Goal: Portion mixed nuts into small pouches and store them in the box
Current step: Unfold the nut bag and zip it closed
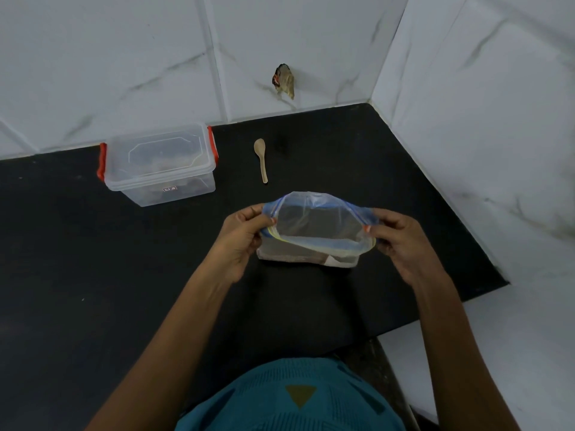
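Note:
A clear zip pouch (317, 227) with a blue zip strip is held over the black counter, its mouth spread wide. My left hand (241, 241) pinches the left end of the zip rim and my right hand (401, 241) pinches the right end. Nothing can be made out inside the pouch. A clear plastic box (160, 164) with red clips and its lid on stands at the back left, with dark contents dimly visible through it. A small wooden spoon (260, 158) lies behind the pouch.
The black counter (93, 259) meets white marble-look tiled walls at the back and on the right. A rough hole in the back wall (284, 80) shows above the counter. The counter's right edge steps back near my right forearm.

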{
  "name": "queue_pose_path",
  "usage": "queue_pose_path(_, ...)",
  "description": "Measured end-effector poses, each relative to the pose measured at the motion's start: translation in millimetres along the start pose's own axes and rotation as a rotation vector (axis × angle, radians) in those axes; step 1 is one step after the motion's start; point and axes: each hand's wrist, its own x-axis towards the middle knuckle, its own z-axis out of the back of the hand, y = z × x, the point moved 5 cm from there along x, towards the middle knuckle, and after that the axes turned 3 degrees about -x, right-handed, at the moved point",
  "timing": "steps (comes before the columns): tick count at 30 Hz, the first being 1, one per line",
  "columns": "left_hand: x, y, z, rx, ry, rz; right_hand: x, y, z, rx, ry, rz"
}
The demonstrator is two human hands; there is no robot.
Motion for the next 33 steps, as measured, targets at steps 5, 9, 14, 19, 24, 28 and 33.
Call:
queue_pose_path(5, 3.3, 6.0, 3.1, 0.082, 0.002, -0.007, 1.3, 2.0, 8.3, -0.101, -0.157, 0.107)
queue_pose_path(9, 0.1, 5.5, 2.6, 0.100, -0.039, -0.091, 3.4, 3.0, 15.1, -0.111, -0.308, 0.184)
queue_pose_path(14, -16.5, -16.3, -1.6, 0.686, -0.250, -0.638, -2.3, 12.5, 12.0, -0.281, -0.432, 0.323)
queue_pose_path(19, -13.3, -22.1, 5.5, 0.703, -0.303, -0.511, -8.3, 17.1, 10.9, -0.403, -0.437, 0.311)
queue_pose_path(24, -10.8, -27.3, 7.6, 0.774, -0.255, -0.453, -10.5, 21.0, 12.8, -0.615, -0.401, 0.190)
queue_pose_path(28, -8.3, -31.4, 10.3, 0.764, -0.227, -0.422, -9.3, 27.0, 23.9, -0.524, -0.336, 0.053)
queue_pose_path(33, -12.7, -37.5, 4.4, 0.863, -0.206, -0.456, -15.9, 36.0, 20.5, -0.562, -0.249, 0.027)
